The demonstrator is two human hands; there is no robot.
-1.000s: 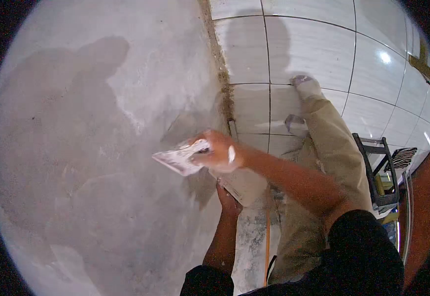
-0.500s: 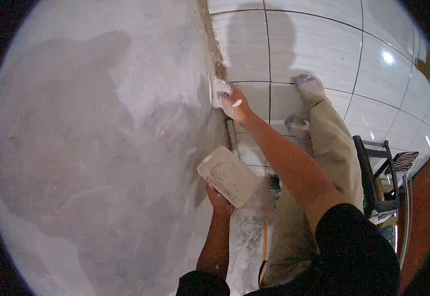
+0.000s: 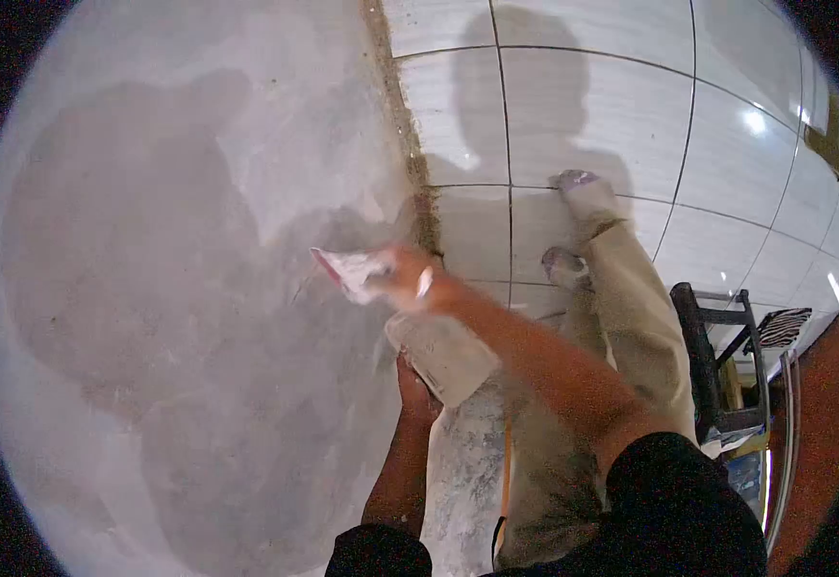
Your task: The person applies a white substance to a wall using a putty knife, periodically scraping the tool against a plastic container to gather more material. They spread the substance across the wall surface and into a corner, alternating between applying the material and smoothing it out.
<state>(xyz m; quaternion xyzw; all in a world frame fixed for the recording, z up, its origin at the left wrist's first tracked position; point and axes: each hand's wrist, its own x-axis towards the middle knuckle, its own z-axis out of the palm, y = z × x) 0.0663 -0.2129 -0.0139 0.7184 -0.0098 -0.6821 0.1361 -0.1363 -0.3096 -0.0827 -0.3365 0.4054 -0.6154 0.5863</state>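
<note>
My right hand [image 3: 408,279], blurred by motion, is closed around a putty knife [image 3: 340,272] whose wide blade is coated in white paste and has a reddish edge. The blade points left across the grey plastered wall [image 3: 198,317]. A blob of white paste sticks to the back of that hand. Just below, my left hand [image 3: 417,392] grips a pale, flat rectangular tray [image 3: 448,363] with rounded corners, held from its lower left side. My right hand and forearm overlap the tray's upper edge in this view.
A rough, unfinished strip [image 3: 402,125] runs where the wall meets the white floor tiles [image 3: 592,106]. My legs in beige trousers [image 3: 640,317] stand on the tiles. To the right are a black stool [image 3: 722,365], a striped cloth [image 3: 785,327] and a reddish-brown panel [image 3: 823,442].
My right hand has drawn the putty knife back from the wall's base, down and left to just above the tray. My left hand still holds the tray. The view has shifted slightly.
</note>
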